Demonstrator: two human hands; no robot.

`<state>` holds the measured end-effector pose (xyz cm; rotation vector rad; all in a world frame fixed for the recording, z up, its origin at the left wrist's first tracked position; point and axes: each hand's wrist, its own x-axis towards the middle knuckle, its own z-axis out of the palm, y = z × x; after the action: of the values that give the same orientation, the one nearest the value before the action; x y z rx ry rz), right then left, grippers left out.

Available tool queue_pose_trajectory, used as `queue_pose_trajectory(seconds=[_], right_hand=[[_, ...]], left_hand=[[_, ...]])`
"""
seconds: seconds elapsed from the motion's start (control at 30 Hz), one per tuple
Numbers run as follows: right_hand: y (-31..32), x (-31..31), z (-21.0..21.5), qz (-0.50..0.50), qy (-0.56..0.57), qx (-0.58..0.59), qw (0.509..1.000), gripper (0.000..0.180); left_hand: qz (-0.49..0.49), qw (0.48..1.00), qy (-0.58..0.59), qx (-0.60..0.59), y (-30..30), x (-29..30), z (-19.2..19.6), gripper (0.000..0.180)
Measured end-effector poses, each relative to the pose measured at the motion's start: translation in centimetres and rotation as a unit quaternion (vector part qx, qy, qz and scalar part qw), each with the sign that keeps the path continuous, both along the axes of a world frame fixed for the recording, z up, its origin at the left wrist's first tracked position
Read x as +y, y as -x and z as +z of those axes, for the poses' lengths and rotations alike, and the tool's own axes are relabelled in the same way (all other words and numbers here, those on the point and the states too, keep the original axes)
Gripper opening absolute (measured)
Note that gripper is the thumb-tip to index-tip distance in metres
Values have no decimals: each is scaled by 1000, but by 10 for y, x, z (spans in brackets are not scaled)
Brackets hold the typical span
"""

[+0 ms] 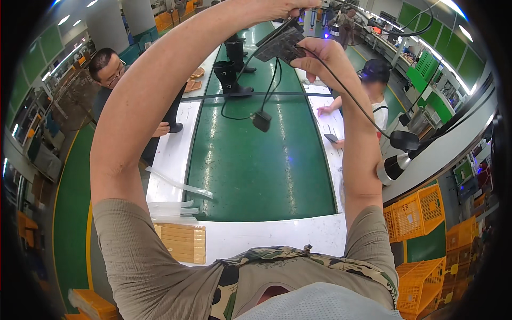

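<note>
Both my arms are raised high over a green conveyor belt (256,160). My left hand (282,8) pinches the top edge of a flat dark patterned piece (280,45). My right hand (320,53) grips the same piece from below and to the right. A black cable (346,93) runs from the piece past my right forearm. A second black cable hangs down from it and ends in a small black block (262,120) dangling above the belt.
Black boots (229,77) stand on the belt farther away. One person stands at the left holding a boot (173,112); another in a dark cap (376,69) works at the right. A wooden board (184,242) and clear strips (178,186) lie on the white table. Orange crates (421,213) sit right.
</note>
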<state>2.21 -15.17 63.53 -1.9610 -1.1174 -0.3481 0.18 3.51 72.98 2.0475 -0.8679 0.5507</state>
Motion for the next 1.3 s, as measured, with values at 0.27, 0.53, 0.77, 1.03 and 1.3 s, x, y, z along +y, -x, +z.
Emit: queue_pose_trajectory(seconds=[0.27,0.53,0.77,1.03,1.3], right_hand=[[-10,17,0,-1,-33,5,999,18],[-30,29,-2,99,-84,82,988,37],[-34,25,-7,76,-77,86,990,35],[-51,20,-14,137,-131,134,973,30],[-39,43,-4,84,-55,102,990,17]], left_hand=[[-8,999,-32,-37,2,-7,10,20],[43,997,-70,3,-1,30,28,20],[-19,998,-67,8,-30,30,12,19],[7,999,-53,7,-30,38,5,18],[11,999,-52,-9,-18,34,15,18]])
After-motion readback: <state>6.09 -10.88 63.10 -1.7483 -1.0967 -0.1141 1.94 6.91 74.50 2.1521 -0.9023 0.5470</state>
